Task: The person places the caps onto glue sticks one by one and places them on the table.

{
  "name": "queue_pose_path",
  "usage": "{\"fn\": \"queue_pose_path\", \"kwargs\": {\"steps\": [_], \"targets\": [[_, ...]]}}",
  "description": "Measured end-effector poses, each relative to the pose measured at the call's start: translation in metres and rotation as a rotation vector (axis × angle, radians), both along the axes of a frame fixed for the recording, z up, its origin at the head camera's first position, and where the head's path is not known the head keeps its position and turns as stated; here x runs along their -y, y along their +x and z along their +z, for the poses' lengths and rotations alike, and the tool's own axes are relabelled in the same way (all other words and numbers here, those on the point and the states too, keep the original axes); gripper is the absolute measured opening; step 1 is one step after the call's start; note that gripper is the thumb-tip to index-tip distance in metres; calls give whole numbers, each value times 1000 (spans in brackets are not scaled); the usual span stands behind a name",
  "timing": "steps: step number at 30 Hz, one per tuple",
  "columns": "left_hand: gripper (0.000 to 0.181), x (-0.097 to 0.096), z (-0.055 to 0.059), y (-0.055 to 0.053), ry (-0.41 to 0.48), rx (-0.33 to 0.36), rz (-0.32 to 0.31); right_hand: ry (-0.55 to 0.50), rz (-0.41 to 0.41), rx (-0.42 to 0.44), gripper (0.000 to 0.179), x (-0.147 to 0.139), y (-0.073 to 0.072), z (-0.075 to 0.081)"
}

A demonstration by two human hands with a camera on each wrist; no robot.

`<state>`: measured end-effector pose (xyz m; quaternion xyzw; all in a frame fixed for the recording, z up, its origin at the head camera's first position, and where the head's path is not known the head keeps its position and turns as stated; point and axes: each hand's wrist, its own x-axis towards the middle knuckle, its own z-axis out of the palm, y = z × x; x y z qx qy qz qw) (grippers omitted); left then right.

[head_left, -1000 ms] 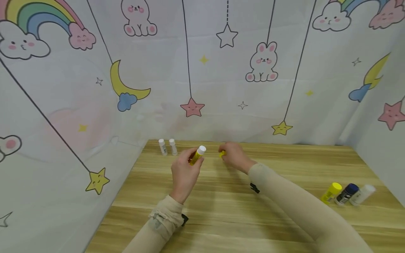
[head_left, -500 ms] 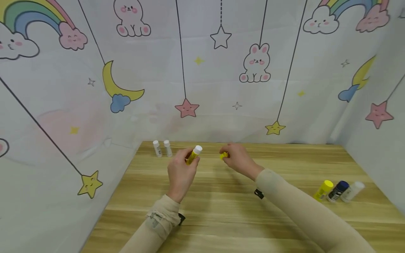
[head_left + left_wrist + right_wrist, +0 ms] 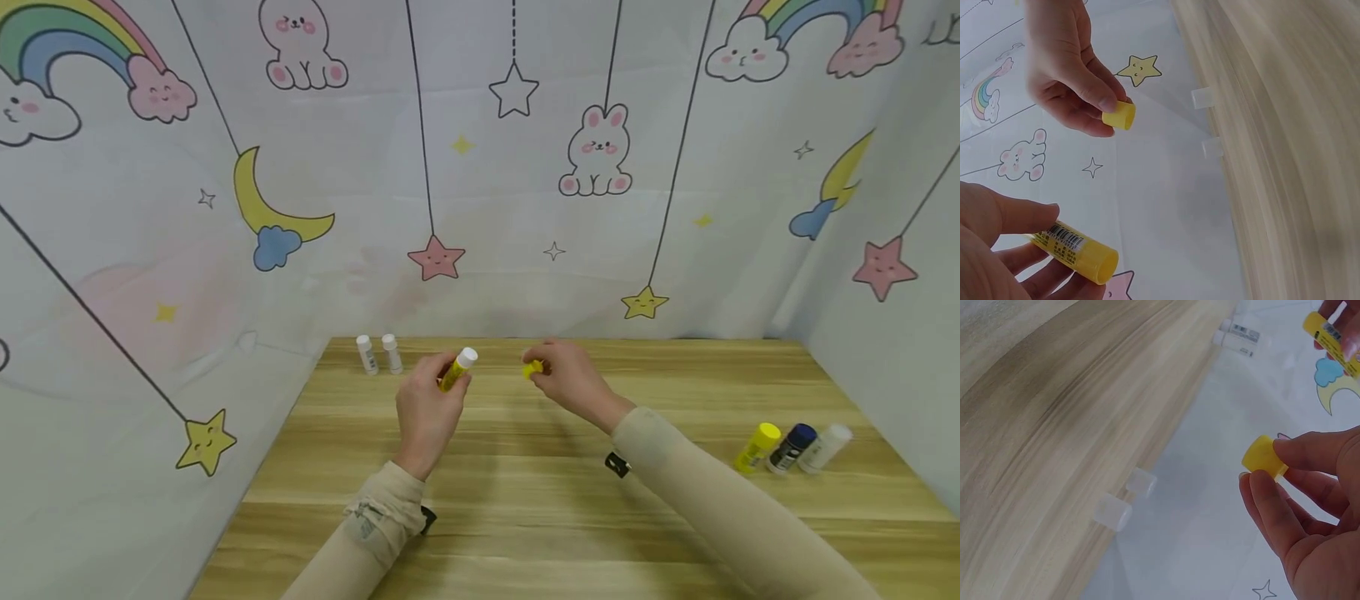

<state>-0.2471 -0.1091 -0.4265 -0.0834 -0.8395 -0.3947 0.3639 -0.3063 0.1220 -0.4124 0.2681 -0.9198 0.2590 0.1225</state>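
My left hand [image 3: 429, 410] grips a yellow glue stick [image 3: 452, 375], held tilted with its white end up. In the left wrist view its printed label and barcode [image 3: 1065, 236] show between thumb and fingers. To the right, my right hand [image 3: 573, 379] pinches a small yellow cap [image 3: 1265, 456] between thumb and fingertips. A gap separates the cap from the glue stick, and both are held above the table.
Two white glue sticks [image 3: 378, 355] stand at the table's back left. A yellow glue stick [image 3: 757, 447], a dark blue-capped one [image 3: 792, 448] and a white one [image 3: 826, 448] stand at right. Two whitish caps [image 3: 1125, 497] sit near the wooden table's [image 3: 525, 517] back edge.
The right hand has drawn the yellow cap a little to the right, and more of the cap shows. The left hand keeps its grip on the glue stick. The head view has turned slightly right.
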Motion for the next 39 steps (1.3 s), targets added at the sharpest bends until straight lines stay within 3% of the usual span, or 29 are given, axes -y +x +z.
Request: {"fn": "queue_pose_path", "kwargs": {"steps": [7, 20, 39], "targets": [[28, -2, -3, -1, -5, 35, -5, -45, -25, 6, 21, -4, 6, 7], [28, -7, -6, -6, -27, 26, -17, -136, -54, 14, 21, -6, 13, 16], [30, -15, -10, -5, -46, 62, -43, -216, -45, -25, 22, -9, 25, 19]]}}
